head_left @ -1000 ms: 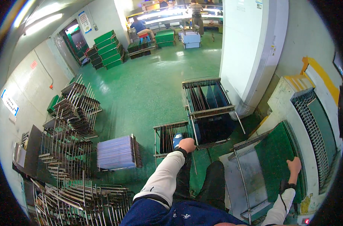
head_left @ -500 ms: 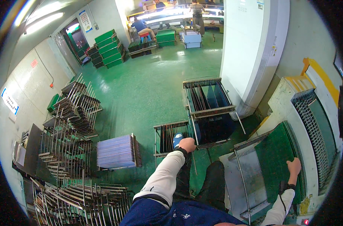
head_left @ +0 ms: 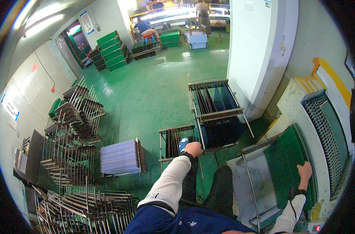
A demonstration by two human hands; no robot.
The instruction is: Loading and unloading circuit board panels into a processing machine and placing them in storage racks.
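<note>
My left hand [head_left: 193, 149] is closed in a fist at the right corner of a low metal rack [head_left: 176, 139], beside a blue-and-white shoe. Whatever its fingers hold is hidden. On the right, my right hand [head_left: 304, 171] is closed at the side of a stack of upright green panels [head_left: 286, 156], thumb toward the left and fingers curled at the panel edges. These panels stand in a slotted wire rack [head_left: 254, 190] with a pale grey sheet [head_left: 259, 173] along its left part.
A taller rack of dark panels [head_left: 216, 101] stands ahead, next to a white cabinet [head_left: 249, 50]. Left of me are a rack of pale violet panels [head_left: 120, 157] and piled empty metal racks [head_left: 76, 121]. A slotted machine [head_left: 325, 136] borders the right. People work at a lit bench behind.
The view has shifted very slightly. Both my hands keep their places at the racks, and a distant person at the bench has moved a little to the left.
</note>
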